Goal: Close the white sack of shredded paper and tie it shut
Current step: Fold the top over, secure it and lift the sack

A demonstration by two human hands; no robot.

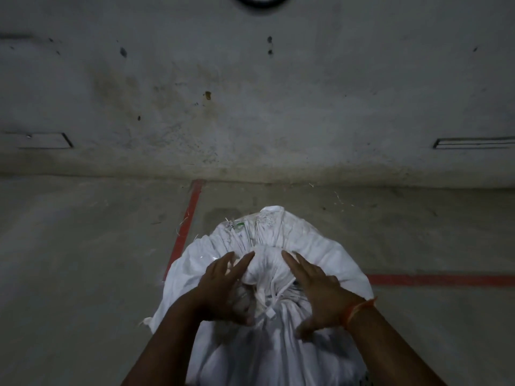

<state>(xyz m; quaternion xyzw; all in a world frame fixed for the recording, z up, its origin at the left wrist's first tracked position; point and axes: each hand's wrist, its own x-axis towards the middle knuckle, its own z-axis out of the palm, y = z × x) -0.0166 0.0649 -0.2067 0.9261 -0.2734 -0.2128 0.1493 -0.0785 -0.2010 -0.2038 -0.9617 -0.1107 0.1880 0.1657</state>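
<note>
A bulging white sack (267, 352) stands on the concrete floor right below me. Its mouth is gathered into a bunched neck (266, 270), and a knotted white string (270, 309) runs around the neck's base. My left hand (223, 288) lies on the left side of the neck with its fingers stretched out straight. My right hand (316, 296) lies on the right side, fingers also straight and spread, an orange thread around its wrist. Neither hand grips anything. The sack's flared top edge (259, 227) fans out beyond the neck. No shredded paper inside the sack is visible.
A stained grey wall (250, 93) rises close behind the sack. Red lines (185, 227) are painted on the floor to the left and right (440, 280). A few paper shreds (341, 197) lie near the wall's base.
</note>
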